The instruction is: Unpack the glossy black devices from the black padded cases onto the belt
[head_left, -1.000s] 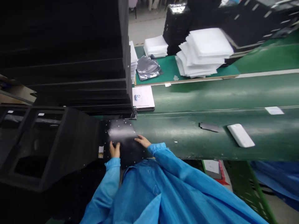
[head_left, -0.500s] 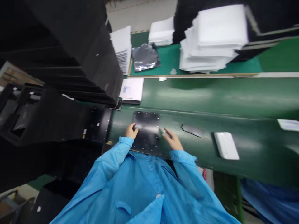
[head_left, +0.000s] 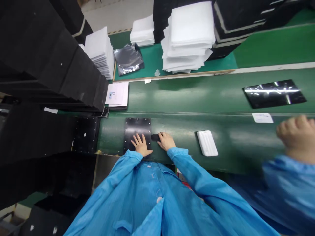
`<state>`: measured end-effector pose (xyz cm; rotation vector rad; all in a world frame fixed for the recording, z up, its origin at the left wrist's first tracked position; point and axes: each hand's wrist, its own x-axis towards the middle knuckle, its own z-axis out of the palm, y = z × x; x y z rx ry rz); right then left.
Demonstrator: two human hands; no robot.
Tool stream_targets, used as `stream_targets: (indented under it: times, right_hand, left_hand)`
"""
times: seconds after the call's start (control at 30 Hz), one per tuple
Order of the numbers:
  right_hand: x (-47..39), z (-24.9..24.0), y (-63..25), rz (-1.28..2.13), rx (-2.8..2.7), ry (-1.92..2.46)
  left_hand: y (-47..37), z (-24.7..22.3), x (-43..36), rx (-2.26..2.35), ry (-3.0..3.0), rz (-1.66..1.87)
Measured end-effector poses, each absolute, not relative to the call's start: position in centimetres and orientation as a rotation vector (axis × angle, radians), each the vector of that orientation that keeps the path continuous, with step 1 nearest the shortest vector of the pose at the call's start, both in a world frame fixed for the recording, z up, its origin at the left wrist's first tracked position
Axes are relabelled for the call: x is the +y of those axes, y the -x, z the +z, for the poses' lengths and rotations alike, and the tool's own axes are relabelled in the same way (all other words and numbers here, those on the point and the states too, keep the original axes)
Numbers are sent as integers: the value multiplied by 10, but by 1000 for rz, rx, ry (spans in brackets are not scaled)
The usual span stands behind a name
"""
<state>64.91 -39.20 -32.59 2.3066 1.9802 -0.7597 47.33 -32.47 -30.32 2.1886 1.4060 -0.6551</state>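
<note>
On the bench (head_left: 177, 122), just in front of the blue coat (head_left: 137, 203), a black panel (head_left: 137, 126) is laid flat, its edges dotted with small pale spots. The near part of the panel is covered by the left hand (head_left: 141, 146), which is spread open, palm down. Just beside the panel's right edge, a small dark strip (head_left: 155, 137) is gripped at its right end by the curled fingers of the right hand (head_left: 167, 141).

Farther to the right of the panel, a white block (head_left: 207, 143) is set down on the bench. Beyond it, well apart from the panel, a paper slip (head_left: 262, 118) and a glossy black sheet (head_left: 274, 94) can be seen. Far right of the panel, a co-worker's hand (head_left: 299, 139) is held with fingers curled; whether anything is gripped by it cannot be told.

Behind the panel and to its left, papers (head_left: 118, 93) are placed. Left of the panel, tall black stacks (head_left: 61, 65) are piled.
</note>
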Motion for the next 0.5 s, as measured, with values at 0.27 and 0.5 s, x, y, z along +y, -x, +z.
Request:
stream_targets:
  times: [0.27, 0.5]
  right_hand:
    - [-369, -313, -639, -810, 2045, -2086]
    - [-353, -314, -664, -802, 2171, -1955]
  left_hand:
    - [-476, -304, -327, 1416, -2138, -645]
    - [-476, -284, -335, 1550, -1981, -331]
